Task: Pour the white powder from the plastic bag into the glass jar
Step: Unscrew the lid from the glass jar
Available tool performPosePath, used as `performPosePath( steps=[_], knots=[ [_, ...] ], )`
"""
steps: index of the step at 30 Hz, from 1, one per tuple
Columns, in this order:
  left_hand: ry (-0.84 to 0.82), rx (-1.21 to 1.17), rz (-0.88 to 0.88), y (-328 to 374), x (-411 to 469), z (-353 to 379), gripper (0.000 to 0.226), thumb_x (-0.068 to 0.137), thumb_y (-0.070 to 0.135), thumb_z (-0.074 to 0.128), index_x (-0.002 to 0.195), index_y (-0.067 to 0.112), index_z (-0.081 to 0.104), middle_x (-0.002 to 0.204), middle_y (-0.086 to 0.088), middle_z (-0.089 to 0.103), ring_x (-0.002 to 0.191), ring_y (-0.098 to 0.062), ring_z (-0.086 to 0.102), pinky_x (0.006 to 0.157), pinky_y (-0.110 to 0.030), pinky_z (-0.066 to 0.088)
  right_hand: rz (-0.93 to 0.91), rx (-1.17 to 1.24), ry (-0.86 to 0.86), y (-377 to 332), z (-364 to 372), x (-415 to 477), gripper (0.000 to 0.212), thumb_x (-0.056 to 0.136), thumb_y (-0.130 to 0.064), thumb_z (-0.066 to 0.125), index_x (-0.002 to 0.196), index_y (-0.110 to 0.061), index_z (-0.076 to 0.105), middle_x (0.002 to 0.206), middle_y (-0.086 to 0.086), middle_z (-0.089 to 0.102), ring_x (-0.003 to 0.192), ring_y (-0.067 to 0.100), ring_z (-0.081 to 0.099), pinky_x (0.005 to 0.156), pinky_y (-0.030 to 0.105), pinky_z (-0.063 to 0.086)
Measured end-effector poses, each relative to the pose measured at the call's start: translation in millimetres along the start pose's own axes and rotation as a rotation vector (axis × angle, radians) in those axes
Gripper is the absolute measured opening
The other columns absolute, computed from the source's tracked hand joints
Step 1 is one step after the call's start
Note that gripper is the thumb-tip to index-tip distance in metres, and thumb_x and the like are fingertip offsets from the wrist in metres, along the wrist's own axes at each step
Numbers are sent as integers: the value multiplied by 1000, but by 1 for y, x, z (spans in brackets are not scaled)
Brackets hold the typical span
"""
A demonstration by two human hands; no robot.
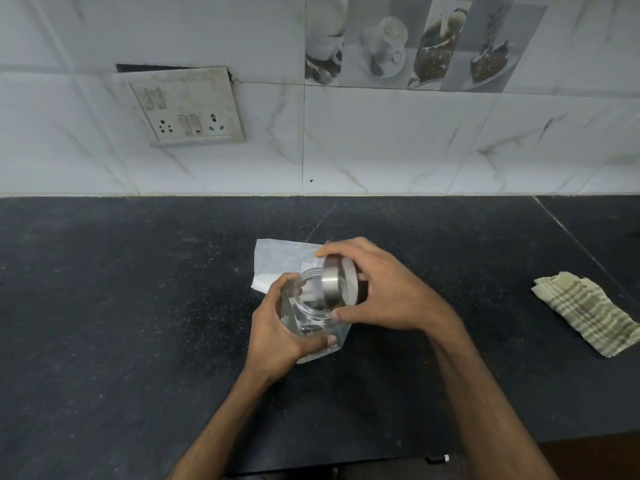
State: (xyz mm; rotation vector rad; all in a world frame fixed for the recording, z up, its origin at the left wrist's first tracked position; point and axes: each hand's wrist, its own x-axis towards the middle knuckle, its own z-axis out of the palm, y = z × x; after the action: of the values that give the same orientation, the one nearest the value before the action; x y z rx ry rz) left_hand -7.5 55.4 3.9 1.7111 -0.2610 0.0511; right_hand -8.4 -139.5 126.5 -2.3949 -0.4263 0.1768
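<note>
On the wall at the far left a switchboard (187,107) with sockets sits above the dark tabletop (104,306). Moving toward the middle, the left hand (277,327) wraps the body of the glass jar (308,317), its fingers closed around the clear wall with the thumb across the near face. The jar stands roughly upright in the centre of the tabletop, long axis vertical and tipped slightly toward the camera, its open mouth pointing up. It looks empty, or nearly so. Glass of this kind is probably stiff, fairly heavy, smooth under the palm and breakable, so a firm hold low around the body seems wise during pouring. Behind and under the jar lies the plastic bag (277,261), flat on the tabletop, its long axis running away from the person toward the wall; how much white powder it holds cannot be told from here. It is likely light, limp and crinkly, best lifted by its top corners so that the mouth forms a spout. Just right of the jar mouth the right hand (384,292) pinches a metal lid (337,282) between thumb and fingers, tilted on edge, clear of the rim on its right side. Farther right, well apart, a folded checked cloth (585,311) rests on the tabletop.
</note>
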Motion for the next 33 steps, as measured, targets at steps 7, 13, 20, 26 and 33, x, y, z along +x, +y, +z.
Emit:
performPosePath(
  steps=[7, 13, 20, 26, 33],
  knots=[
    [20, 10, 24, -9, -2, 3, 97, 42, 30, 104, 127, 33, 56, 120, 9, 71, 115, -13, 68, 93, -18, 53, 248, 372, 550, 91, 30, -36, 49, 60, -31, 91, 91, -31, 53, 123, -7, 63, 111, 19, 64, 91, 43, 56],
    [2, -9, 32, -10, -3, 11, 94, 44, 28, 102, 124, 43, 57, 119, 13, 71, 113, -6, 68, 89, -10, 51, 410, 187, 734, 145, 72, -42, 47, 58, -25, 97, 89, -12, 64, 127, 2, 64, 114, 21, 62, 91, 28, 49],
    [-15, -26, 45, -12, 2, 23, 96, 44, 27, 103, 126, 40, 56, 121, 9, 71, 115, -11, 68, 91, -13, 52, 402, 76, 729, 171, 90, -41, 43, 58, -27, 97, 69, -15, 58, 130, 3, 62, 116, 21, 60, 92, 26, 47],
    [-12, -31, 48, -15, 5, 33, 98, 43, 28, 102, 127, 45, 55, 123, 11, 70, 117, -10, 67, 92, -13, 50, 422, 64, 708, 180, 90, -40, 42, 56, -33, 97, 67, -26, 57, 135, -3, 61, 123, 18, 57, 99, 32, 47],
    [-13, -28, 42, -18, 5, 37, 98, 43, 29, 102, 127, 47, 54, 124, 13, 69, 118, -8, 65, 94, -12, 49, 488, -35, 676, 182, 92, -38, 41, 52, -37, 97, 65, -30, 59, 137, 1, 63, 126, 24, 56, 105, 49, 40]
  ],
)
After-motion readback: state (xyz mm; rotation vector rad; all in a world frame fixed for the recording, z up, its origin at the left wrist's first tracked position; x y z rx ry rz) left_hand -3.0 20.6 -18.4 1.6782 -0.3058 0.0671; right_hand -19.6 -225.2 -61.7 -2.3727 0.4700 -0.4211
